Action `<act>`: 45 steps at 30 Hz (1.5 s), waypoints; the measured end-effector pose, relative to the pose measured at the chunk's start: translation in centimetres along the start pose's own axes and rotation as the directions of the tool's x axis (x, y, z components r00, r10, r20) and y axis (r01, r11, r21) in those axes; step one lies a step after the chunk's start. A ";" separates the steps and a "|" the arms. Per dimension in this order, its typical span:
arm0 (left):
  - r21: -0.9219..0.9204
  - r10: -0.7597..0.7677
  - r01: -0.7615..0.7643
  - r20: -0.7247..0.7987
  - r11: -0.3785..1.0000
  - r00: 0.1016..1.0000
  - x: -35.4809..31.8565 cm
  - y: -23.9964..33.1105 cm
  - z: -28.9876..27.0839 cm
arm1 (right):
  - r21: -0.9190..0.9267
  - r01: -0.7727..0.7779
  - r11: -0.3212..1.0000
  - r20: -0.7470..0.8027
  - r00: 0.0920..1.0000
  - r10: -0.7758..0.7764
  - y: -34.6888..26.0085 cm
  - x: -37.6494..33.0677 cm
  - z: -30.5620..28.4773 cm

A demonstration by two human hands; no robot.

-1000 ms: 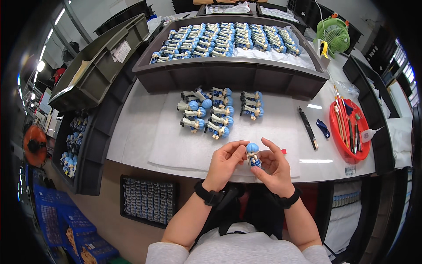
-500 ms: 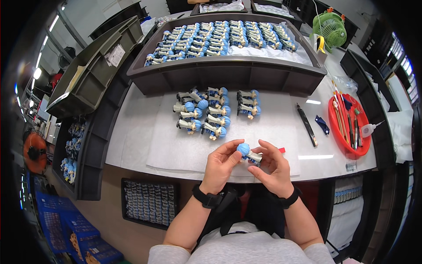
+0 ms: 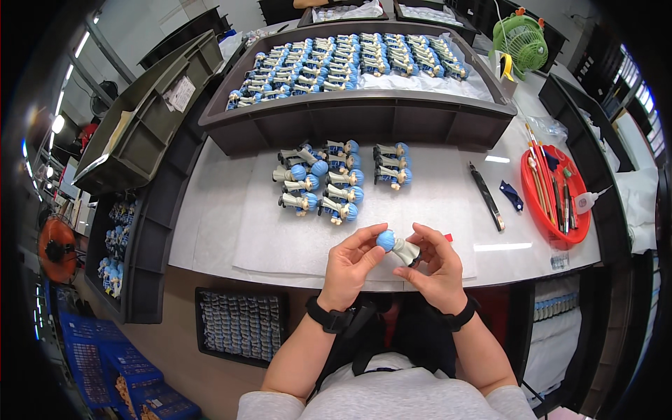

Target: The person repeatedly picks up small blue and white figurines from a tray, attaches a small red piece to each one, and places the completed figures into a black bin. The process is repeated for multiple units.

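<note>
Between my two hands, above the table's near edge, I hold a small figurine with a round light-blue head and a cream-white back. My left hand pinches it at the head with thumb and fingertips. At the other end, the fingers of my right hand close on its dark feet. Beyond my hands, several like figurines lie in loose rows on a white foam sheet. A shorter column of figurines lies to their right.
Behind the sheet stands a large grey tray with many figurines in rows. At right are a craft knife, a dark blue scrap and a red basket of brushes. More crates flank the table, and a green fan stands far right.
The figurine has been turned about its length, so its cream-white back now faces up instead of its blue side. Both hands stay in nearly the same place.
</note>
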State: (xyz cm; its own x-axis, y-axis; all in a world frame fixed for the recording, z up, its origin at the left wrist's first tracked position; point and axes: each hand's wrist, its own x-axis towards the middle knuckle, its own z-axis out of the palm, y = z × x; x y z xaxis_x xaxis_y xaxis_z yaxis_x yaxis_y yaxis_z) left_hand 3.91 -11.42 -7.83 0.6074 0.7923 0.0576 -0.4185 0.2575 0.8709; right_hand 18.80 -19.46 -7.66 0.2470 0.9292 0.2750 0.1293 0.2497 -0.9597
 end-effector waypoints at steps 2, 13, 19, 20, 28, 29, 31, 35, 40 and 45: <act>0.006 0.000 0.000 -0.009 1.000 1.000 0.0 0.1 0.2 | -0.001 -0.007 1.000 -0.005 1.000 0.007 0.0 0.0 0.0; 0.114 -0.080 0.093 -0.113 0.989 0.990 0.4 0.1 1.0 | 0.073 0.036 0.997 -0.042 0.999 -0.033 -0.2 -0.1 -0.1; 0.128 -0.090 0.101 -0.094 0.987 0.991 0.2 0.2 0.5 | 0.074 0.050 0.996 -0.026 0.999 -0.048 -0.2 -0.1 0.2; 0.106 -0.078 0.089 -0.100 0.990 0.992 0.1 0.2 0.5 | 0.069 0.069 0.995 -0.018 0.998 -0.068 -0.3 0.0 0.2; -0.008 0.046 -0.046 -0.022 0.999 0.999 0.2 -0.1 0.3 | 0.054 -0.029 0.998 -0.047 0.998 0.032 -1.1 0.1 -0.1; -0.048 0.072 -0.073 -0.012 0.996 0.997 0.0 -0.2 0.0 | -0.053 0.035 0.998 -0.021 0.999 -0.036 -1.0 0.3 -0.1; -0.026 0.078 -0.078 0.005 0.997 0.997 0.2 -0.8 -0.6 | -0.106 0.102 0.989 0.029 0.995 -0.100 -1.1 0.4 -1.0; 0.106 0.106 -0.106 0.004 0.989 0.994 -0.2 -0.3 -0.3 | 0.248 -0.091 0.964 0.054 0.995 0.080 -1.9 -1.5 -2.9; 0.190 0.018 -0.020 0.010 0.982 1.000 0.2 -1.1 -2.2 | 0.242 0.056 0.969 -0.443 0.894 0.059 -3.5 -9.6 -12.6; 0.184 0.030 -0.017 -0.068 0.983 0.997 -0.2 -0.2 -0.2 | -0.109 -0.295 0.949 -0.816 0.572 0.084 -2.4 -22.8 -25.1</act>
State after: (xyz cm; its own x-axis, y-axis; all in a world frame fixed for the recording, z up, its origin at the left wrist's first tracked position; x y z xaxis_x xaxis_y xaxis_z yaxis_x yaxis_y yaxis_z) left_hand 3.76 -11.56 -8.10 0.5474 0.8353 0.0506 -0.2973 0.1375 0.9448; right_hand 37.00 -48.13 -10.19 0.9359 0.3298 0.1240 0.1543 -0.0673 -0.9857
